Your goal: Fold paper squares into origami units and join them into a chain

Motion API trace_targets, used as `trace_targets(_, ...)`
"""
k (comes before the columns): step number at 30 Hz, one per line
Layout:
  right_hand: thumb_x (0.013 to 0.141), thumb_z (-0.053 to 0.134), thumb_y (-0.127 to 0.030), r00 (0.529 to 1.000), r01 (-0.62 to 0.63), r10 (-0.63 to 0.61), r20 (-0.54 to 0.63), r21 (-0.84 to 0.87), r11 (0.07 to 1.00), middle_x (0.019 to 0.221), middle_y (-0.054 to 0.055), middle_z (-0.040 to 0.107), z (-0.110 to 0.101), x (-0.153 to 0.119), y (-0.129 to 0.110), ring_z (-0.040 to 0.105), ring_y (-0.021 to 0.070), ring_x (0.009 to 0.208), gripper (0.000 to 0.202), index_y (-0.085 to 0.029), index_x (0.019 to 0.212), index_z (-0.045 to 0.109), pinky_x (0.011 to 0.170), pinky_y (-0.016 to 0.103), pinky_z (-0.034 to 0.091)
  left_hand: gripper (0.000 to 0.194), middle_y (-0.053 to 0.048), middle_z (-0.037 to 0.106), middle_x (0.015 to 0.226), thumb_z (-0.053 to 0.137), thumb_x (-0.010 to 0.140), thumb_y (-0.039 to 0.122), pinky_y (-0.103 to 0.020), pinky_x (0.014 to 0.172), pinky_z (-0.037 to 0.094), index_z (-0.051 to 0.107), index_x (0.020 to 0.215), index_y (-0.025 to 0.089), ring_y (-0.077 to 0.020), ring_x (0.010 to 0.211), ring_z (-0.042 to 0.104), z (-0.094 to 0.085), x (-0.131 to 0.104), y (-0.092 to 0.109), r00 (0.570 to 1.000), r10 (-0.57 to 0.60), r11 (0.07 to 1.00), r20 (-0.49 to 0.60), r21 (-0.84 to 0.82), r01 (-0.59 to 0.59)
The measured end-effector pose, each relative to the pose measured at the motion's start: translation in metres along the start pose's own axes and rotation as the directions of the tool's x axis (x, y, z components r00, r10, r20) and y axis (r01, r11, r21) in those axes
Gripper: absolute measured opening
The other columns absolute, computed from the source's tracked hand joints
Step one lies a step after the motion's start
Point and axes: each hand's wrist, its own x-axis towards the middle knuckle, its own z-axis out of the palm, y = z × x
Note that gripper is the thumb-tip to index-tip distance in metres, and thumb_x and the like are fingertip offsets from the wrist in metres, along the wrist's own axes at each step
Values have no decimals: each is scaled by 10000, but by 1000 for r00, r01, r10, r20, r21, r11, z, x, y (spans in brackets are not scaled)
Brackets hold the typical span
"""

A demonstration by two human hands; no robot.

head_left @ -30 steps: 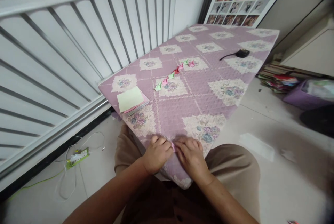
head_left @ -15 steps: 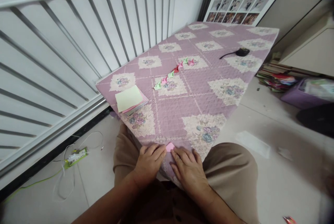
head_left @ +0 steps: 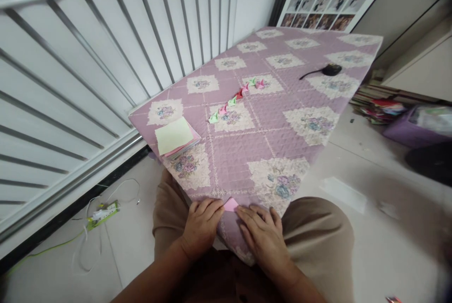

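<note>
A small folded piece of pink paper (head_left: pixel 231 204) lies on the cloth near the table's front corner, its peak pointing away from me. My left hand (head_left: pixel 204 222) presses its left corner down with fingers held together, the thumb out of sight. At the opposite corner, my right hand (head_left: pixel 262 230) lies with fingers stretched out and the fingertips touching the paper, its thumb apart. Further up the table runs a slanting row of small folded paper pieces (head_left: pixel 232 101) in green, pink and red. A stack of coloured paper sheets (head_left: pixel 173 137), pale yellow on top, sits to the left.
A purple flowered cloth (head_left: pixel 240 150) covers the table. Towards its far right lies a black object with a thin tail (head_left: pixel 331 70). White railings (head_left: pixel 106 58) border the left side. On the floor are a power strip (head_left: pixel 103 213) with cables and, to the right, a purple bin (head_left: pixel 411 126).
My right hand has slid slightly right and towards me, uncovering more of the pink paper. The left hand stays at the left corner. The view has shifted a little.
</note>
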Motion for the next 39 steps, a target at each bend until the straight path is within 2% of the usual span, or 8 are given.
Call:
trace_targets(4, 907, 497, -293, 991, -130, 132, -11, 94, 987, 898, 8, 697, -2, 24, -4, 579, 211, 907, 202, -291, 1040, 648, 956, 443, 272, 205, -10, 647, 1147, 525, 873, 221, -384, 878, 328, 634, 1043, 253, -215, 1043, 517, -13, 16, 8, 993, -107, 992, 57, -56, 110)
trace_targets(6, 884, 536, -308, 985, -168, 170, -11, 111, 980, 858, 14, 683, -4, 34, -6, 577, 210, 885, 164, -265, 991, 653, 934, 425, 289, 133, -12, 653, 1084, 542, 872, 245, -381, 874, 337, 659, 936, 245, -212, 1005, 518, -19, 26, 12, 980, -179, 979, 84, -80, 186)
trace_targets(10, 846, 582, -287, 984, -181, 179, 27, 86, 980, 857, 23, 676, -5, 43, -6, 575, 220, 872, 204, -247, 1040, 633, 868, 399, 315, 101, -15, 641, 961, 591, 845, 262, -362, 857, 359, 651, 773, 226, -206, 946, 522, -24, 42, 18, 933, -329, 930, 145, -123, 347)
trace_targets(13, 843, 581, -266, 985, -169, 167, 30, 61, 984, 925, 36, 678, -6, 42, -7, 572, 228, 896, 221, -251, 1058, 627, 863, 403, 311, 55, -19, 620, 922, 618, 825, 274, -368, 857, 359, 633, 801, 227, -215, 936, 514, -24, 47, 20, 906, -399, 904, 144, -107, 415)
trace_targets(19, 851, 557, -265, 988, -154, 156, -18, 101, 983, 946, 45, 676, -5, 39, -9, 565, 226, 877, 189, -253, 1023, 635, 866, 410, 308, 76, -36, 600, 962, 607, 824, 271, -389, 851, 362, 628, 889, 237, -244, 966, 497, -23, 46, 21, 911, -387, 914, 146, -68, 399)
trace_targets(25, 850, 539, -235, 985, -174, 169, 46, 158, 972, 902, 15, 674, -8, 41, -5, 568, 209, 878, 159, -279, 951, 654, 856, 394, 293, 109, -35, 602, 986, 612, 801, 243, -384, 866, 363, 656, 900, 248, -244, 987, 496, -27, 52, 17, 901, -373, 913, 224, -84, 399)
trace_targets(30, 830, 559, -211, 983, -184, 182, 28, 166, 969, 902, 14, 674, -7, 41, -5, 560, 205, 876, 157, -269, 937, 658, 863, 392, 277, 97, -26, 601, 977, 616, 780, 205, -380, 905, 343, 640, 868, 239, -232, 1007, 491, -26, 55, 15, 893, -368, 907, 259, -113, 406)
trace_targets(39, 815, 579, -214, 996, -87, 91, -12, 205, 975, 947, 9, 662, -4, 29, 2, 563, 199, 943, 141, -271, 911, 665, 970, 420, 227, 99, -1, 591, 860, 547, 789, 113, -327, 827, 345, 570, 785, 209, -187, 895, 504, -15, 36, 20, 943, -302, 922, 138, -208, 325)
